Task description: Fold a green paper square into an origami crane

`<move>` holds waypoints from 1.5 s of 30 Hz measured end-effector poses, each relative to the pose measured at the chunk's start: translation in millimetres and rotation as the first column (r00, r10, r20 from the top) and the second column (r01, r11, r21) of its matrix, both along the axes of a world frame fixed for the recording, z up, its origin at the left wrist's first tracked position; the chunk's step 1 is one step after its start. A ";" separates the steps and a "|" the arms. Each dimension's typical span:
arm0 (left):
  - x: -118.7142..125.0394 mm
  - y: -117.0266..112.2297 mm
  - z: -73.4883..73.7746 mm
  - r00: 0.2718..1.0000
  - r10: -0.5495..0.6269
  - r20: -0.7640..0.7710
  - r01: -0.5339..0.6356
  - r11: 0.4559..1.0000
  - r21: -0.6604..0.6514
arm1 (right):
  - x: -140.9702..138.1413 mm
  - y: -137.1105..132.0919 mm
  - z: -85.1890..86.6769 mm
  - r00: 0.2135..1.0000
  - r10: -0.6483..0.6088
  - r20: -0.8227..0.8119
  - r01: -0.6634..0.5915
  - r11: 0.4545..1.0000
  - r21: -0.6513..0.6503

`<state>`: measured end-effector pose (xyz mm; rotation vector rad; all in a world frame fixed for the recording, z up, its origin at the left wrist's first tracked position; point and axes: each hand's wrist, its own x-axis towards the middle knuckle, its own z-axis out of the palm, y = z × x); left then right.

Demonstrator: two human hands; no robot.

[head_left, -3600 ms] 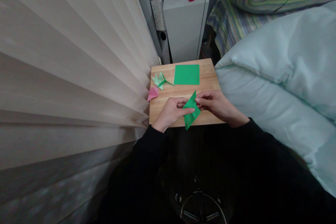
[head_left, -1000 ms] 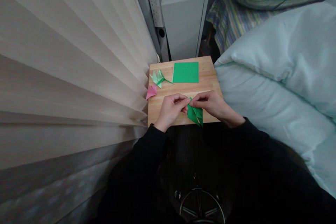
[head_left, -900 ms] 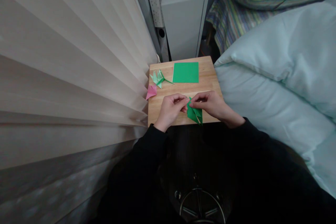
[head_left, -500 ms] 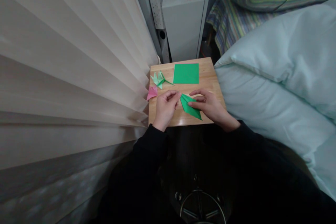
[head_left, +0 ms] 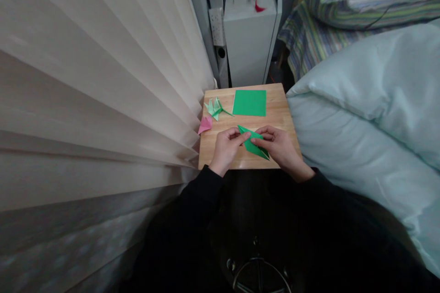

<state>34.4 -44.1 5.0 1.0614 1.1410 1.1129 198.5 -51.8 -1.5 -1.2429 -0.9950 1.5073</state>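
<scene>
Left hand (head_left: 225, 149) shifted inward — folded paper (head_left: 255, 149) near board's front edge (head_left: 247, 166).

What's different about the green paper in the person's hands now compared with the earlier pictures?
The folded green paper has turned: upright at first, it now slants from far left to near right. The left hand has shifted from pinching its far tip toward the middle; the right hand holds it too. The flat green sheet and pink folded paper stayed put.
</scene>
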 end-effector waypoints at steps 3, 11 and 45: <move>0.1 0.0 -1.0 0.999 0.009 0.045 -0.008 1.000 -0.015 | -1.1 -2.1 1.3 0.997 0.068 0.034 -0.068 0.998 -0.013; -1.0 2.1 -3.0 0.990 0.063 0.123 -0.059 0.998 -0.038 | -4.9 -6.4 -1.4 0.988 0.121 0.100 -0.124 0.992 0.025; -4.0 7.0 -6.0 0.995 0.103 -0.017 -0.101 0.990 0.094 | -8.2 -10.6 -1.6 0.984 0.092 0.154 -0.119 0.978 0.174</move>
